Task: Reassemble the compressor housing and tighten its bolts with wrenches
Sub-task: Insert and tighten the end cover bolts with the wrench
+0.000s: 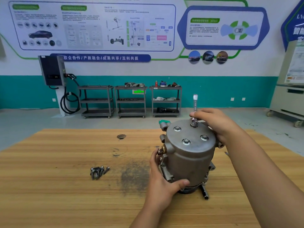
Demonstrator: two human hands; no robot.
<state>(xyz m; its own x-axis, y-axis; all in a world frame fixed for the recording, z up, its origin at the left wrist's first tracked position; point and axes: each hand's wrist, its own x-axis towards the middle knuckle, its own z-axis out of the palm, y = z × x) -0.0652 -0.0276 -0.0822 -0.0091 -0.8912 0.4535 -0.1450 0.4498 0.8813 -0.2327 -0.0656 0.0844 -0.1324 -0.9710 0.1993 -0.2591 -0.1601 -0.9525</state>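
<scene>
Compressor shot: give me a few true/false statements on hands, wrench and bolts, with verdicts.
1. The wrench is set on the top face of the compressor. True.
2. The left hand holds the wrench. False: the right hand holds it, and the left hand grips the compressor's side.
3. The loose bolts lie in a small pile on the table, to the left of the compressor and apart from it. True.
4. The compressor lies on its side. False: it stands upright, with its bolted cover facing up.
</scene>
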